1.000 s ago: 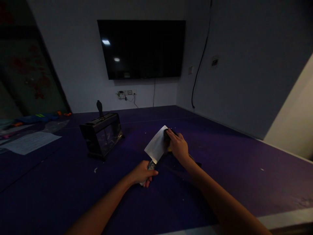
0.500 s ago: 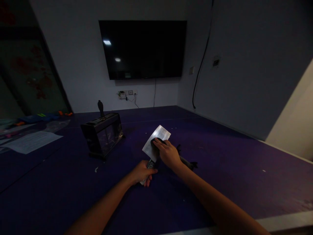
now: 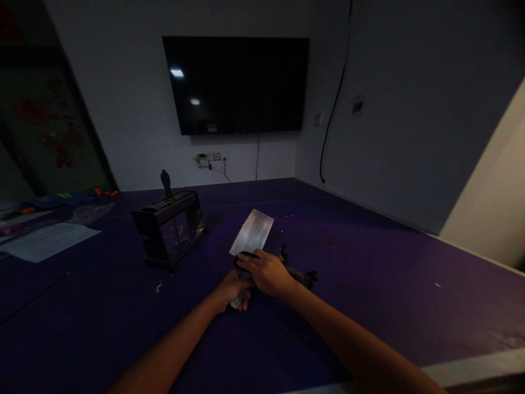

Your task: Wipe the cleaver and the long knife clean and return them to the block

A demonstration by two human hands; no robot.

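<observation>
On purple table [image 3: 369,284], L hand [image 3: 232,289] grips flat shiny rectangular cleaver [image 3: 251,233].

The room is dim, and most of the purple tabletop [image 3: 369,284] falls into murk. The brightest patch is the cleaver blade [image 3: 251,233], just beyond the right hand [image 3: 266,272], which catches a soft grey sheen. Far above the hands, the dark television screen [image 3: 238,85] shows two small glints from ceiling lights. Shadows are soft and blend into the dark surface. Straight lines bow and lean towards the edges, and fine detail is grainy and slightly blurred throughout.
</observation>
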